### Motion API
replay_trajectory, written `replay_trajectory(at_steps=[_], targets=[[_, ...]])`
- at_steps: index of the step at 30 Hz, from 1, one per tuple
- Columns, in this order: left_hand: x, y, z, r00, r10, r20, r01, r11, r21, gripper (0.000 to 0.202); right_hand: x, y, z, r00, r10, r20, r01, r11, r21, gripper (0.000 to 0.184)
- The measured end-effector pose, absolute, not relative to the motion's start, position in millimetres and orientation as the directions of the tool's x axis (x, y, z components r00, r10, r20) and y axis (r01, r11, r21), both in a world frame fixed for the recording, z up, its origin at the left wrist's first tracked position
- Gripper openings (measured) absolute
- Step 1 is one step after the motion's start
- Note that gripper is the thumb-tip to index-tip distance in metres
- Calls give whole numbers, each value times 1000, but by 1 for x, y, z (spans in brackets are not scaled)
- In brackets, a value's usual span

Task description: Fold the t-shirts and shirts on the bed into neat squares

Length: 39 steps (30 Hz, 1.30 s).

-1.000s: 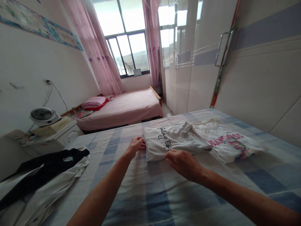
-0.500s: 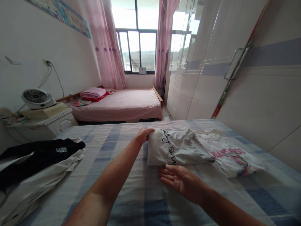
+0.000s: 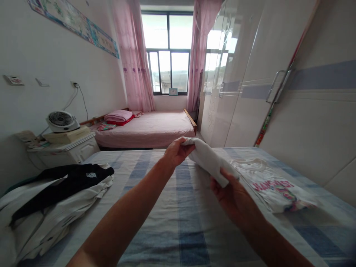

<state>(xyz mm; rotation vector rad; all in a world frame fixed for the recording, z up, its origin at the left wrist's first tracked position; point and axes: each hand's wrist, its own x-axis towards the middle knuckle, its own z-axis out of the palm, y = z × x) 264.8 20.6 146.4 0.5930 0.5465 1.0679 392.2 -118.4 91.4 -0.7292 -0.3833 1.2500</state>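
A folded light-grey shirt (image 3: 207, 159) is lifted at its near edge above the bed, its lettered face turned out of sight. At its far left corner, my left hand (image 3: 178, 150) pinches the cloth. My right hand (image 3: 228, 189) grips the near right corner, thumb on top. Just right of it lies a folded white T-shirt (image 3: 274, 187) with pink lettering and a colourful print. Underneath is a blue and white checked bed sheet (image 3: 155, 211).
Black and white clothes (image 3: 63, 200) lie in a loose heap at the left. Beyond the bed's far edge stand a pink-covered bed (image 3: 150, 128) and a cabinet (image 3: 69, 148) with a fan (image 3: 62, 120). Tall wardrobe doors (image 3: 250, 74) line the right.
The grey shirt was lying flat with black writing showing; its left side is now raised and bent over. My right hand has gone from open to gripping it. The view has tilted up slightly.
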Motion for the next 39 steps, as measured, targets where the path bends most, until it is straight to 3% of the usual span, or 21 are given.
replay_trajectory(at_steps=[3, 7, 10, 14, 17, 21, 23, 25, 27, 30, 34, 39], targets=[[233, 19, 161, 359, 930, -73, -591, 287, 754, 11, 405, -113, 130, 232, 972, -32, -677, 138, -723, 17], [200, 36, 167, 250, 965, -75, -505, 197, 840, 8, 407, -65, 155, 201, 969, -140, -624, 17, -781, 13], [185, 58, 170, 160, 985, -65, -454, 132, 881, 10, 401, -21, 165, 253, 961, -111, -571, 55, -819, 14], [170, 67, 178, 142, 980, 138, -465, -57, 883, 11, 397, 8, 179, 263, 963, 57, -477, 181, -860, 11], [156, 45, 165, 191, 965, 182, -435, -83, 896, 15, 398, -2, 165, 226, 972, 63, -407, 152, -901, 11], [124, -5, 104, 356, 933, -58, -161, 122, 979, 17, 411, -39, 94, 70, 991, -117, -205, -101, -974, 15], [102, -25, 69, 456, 839, -298, 189, 236, 953, 20, 425, -59, 53, -36, 943, -332, 10, -331, -943, 20], [82, -33, 46, 356, 832, -426, 489, 222, 843, 23, 442, -70, 26, -18, 908, -419, 238, -403, -884, 26], [69, -28, 38, 240, 898, -370, 603, 161, 782, 26, 458, -68, 16, 94, 932, -349, 438, -354, -827, 28], [73, -2, 42, 190, 960, -207, 573, 63, 817, 30, 470, -41, 24, 177, 975, -135, 638, -218, -739, 31], [112, 44, 37, 145, 983, -110, 642, -9, 767, 26, 458, 5, 28, 197, 979, -54, 714, -181, -677, 29], [146, 83, 8, 56, 998, -24, 759, -27, 651, 31, 438, 32, -4, 298, 951, 84, 777, -190, -600, 27]])
